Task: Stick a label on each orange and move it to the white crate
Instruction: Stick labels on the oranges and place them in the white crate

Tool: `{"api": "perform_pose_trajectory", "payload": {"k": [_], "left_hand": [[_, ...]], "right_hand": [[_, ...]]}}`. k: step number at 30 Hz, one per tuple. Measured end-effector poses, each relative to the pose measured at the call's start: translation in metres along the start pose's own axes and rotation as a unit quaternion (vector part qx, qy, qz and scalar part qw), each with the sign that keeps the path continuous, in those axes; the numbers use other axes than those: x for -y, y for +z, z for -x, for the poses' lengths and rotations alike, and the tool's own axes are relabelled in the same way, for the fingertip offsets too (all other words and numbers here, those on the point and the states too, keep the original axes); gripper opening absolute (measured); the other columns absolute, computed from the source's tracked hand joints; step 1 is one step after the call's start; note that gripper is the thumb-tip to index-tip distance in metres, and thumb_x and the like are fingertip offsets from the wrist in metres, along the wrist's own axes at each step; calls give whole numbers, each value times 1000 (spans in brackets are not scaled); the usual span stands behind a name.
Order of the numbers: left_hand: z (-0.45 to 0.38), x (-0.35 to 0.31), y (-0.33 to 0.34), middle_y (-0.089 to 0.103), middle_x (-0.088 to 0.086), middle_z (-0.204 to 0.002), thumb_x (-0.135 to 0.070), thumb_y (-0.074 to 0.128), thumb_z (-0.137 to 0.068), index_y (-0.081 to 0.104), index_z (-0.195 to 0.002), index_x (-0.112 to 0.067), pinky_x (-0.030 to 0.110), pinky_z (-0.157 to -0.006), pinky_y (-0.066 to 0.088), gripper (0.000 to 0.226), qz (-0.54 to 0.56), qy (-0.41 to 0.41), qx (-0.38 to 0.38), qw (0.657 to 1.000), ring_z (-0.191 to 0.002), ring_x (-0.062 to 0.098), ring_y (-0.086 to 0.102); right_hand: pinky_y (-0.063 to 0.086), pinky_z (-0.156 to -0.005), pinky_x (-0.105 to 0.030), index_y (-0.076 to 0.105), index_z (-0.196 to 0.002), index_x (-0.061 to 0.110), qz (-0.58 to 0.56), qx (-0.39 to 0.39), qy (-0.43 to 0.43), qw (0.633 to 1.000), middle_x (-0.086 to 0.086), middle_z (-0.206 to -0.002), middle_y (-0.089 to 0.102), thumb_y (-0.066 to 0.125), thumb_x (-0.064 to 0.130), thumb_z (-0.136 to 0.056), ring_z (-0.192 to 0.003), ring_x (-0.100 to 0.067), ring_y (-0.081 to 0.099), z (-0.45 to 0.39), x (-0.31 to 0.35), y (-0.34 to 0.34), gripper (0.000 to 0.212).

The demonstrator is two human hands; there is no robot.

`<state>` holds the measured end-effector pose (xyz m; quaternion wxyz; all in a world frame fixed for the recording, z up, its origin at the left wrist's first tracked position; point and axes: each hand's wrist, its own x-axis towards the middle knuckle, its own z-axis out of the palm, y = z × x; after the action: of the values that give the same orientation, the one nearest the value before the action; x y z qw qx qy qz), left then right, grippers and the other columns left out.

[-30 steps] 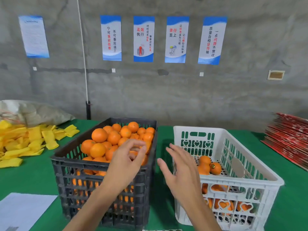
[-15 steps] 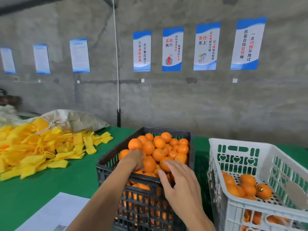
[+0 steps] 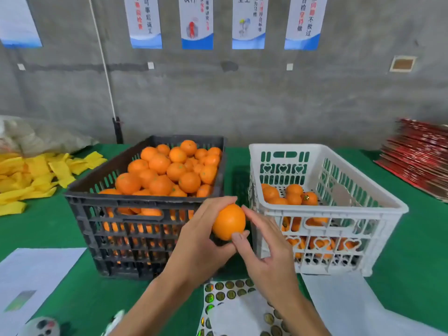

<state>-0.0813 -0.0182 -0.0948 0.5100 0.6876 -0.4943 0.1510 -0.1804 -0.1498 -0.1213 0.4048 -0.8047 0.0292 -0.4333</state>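
My left hand [image 3: 201,241] grips one orange [image 3: 229,220] in the gap between the two crates, just in front of them. My right hand [image 3: 264,248] touches the same orange, its thumb on the lower side and its forefinger along the right side. The black crate [image 3: 135,224] on the left is heaped with oranges [image 3: 169,168]. The white crate [image 3: 339,214] on the right holds several oranges [image 3: 291,195] at its bottom. A sheet of round shiny labels [image 3: 225,292] lies on the table below my hands.
The table has a green cloth [image 3: 41,229]. Yellow foam sleeves [image 3: 31,175] are piled at the left, with a sack behind. Red flat boxes [image 3: 419,158] are stacked at the right. White paper sheets [image 3: 31,272] lie at the near left and near right.
My left hand has lifted an orange out of the black crate and brought it forward between the crates. My right hand has come onto that orange. The view has tilted down.
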Motion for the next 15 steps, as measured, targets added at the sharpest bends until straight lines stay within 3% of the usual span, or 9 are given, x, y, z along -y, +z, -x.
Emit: {"api": "perform_pose_trajectory", "payload": {"k": [3,5,7,10,13,15], "left_hand": [[40,15,45,52,-24,-138,-47,80,-86,47,-139,-50,18,-86,53,62,35,-74,102,991,-120,4,59],[63,29,78,54,-25,-134,-51,81,-84,49,-134,-53,20,-88,55,60,52,-149,127,979,-117,0,60],[80,41,100,59,-24,-127,-52,84,-81,50,-126,-57,16,-84,55,56,70,-239,125,960,-108,-5,61],[97,55,117,65,-18,-114,-69,76,-78,50,-120,-59,15,-73,52,50,90,-311,103,941,-95,-5,64],[105,64,122,69,-9,-111,-77,70,-76,49,-121,-56,24,-78,56,54,128,-342,67,929,-95,5,69],[108,64,124,64,-15,-113,-75,69,-80,47,-123,-56,24,-80,55,52,114,-341,69,930,-97,4,67]], "right_hand": [[45,-97,-15,60,-135,43,11,28,84,996,24,-129,61,56,62,-97,-125,-5,56,52,-37,-24,43],[49,-98,-28,67,-129,35,95,62,131,985,20,-124,66,55,45,-102,-120,-7,60,76,-70,-41,31],[49,-101,-32,67,-130,25,196,107,173,959,10,-126,67,53,31,-105,-120,-13,59,88,-95,-53,30],[43,-104,-26,64,-135,24,257,200,189,926,11,-133,63,54,52,-101,-126,-13,54,99,-109,-54,45],[35,-111,-25,65,-136,28,300,244,157,909,15,-143,56,46,76,-91,-132,-9,46,109,-111,-45,68],[35,-112,-28,65,-136,28,328,239,137,904,13,-146,55,43,79,-90,-134,-10,46,113,-111,-43,72]]}}
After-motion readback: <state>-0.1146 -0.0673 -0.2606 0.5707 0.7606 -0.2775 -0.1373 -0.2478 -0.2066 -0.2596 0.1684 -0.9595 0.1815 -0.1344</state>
